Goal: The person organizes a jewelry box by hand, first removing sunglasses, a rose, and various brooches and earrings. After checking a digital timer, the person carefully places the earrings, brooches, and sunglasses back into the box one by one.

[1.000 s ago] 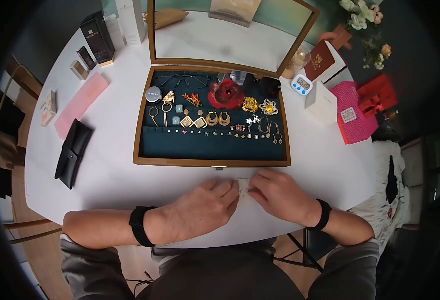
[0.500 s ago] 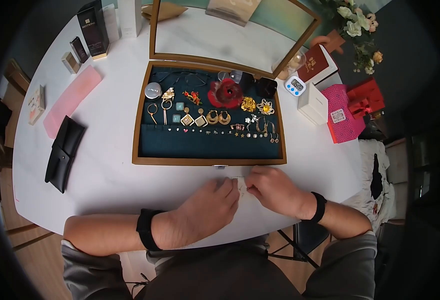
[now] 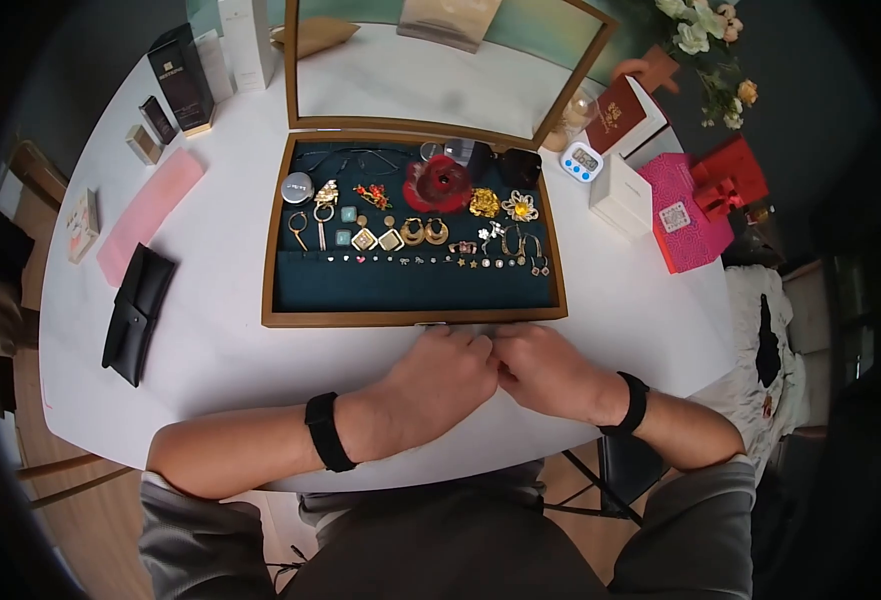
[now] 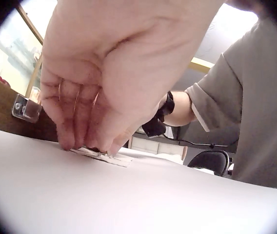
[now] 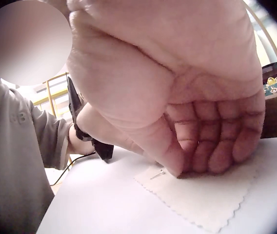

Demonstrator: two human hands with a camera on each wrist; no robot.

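A small cream cloth with zigzag edges (image 5: 202, 202) lies on the white table just in front of the jewelry box. A tiny stud earring (image 5: 158, 173) rests on it beside my right thumb. My right hand (image 3: 550, 372) bends over the cloth, its curled fingertips and thumb meeting low on it; I cannot tell what they hold. My left hand (image 3: 438, 385) comes in from the other side, knuckles close to the right hand. Between its thumb and fingertips a small metal stud (image 4: 99, 153) shows right at the cloth. In the head view both hands cover the cloth.
The open jewelry box (image 3: 415, 320) with a glass lid holds rows of earrings, brooches and glasses. A black case (image 3: 138, 315) and pink pouch (image 3: 150, 215) lie to the left. A timer (image 3: 581, 161), white box (image 3: 620, 195) and pink box (image 3: 688, 215) stand to the right.
The left hand has moved forward and right, up against the right hand. The cloth, visible between the hands before, is now covered in the head view. The head view has shifted slightly.
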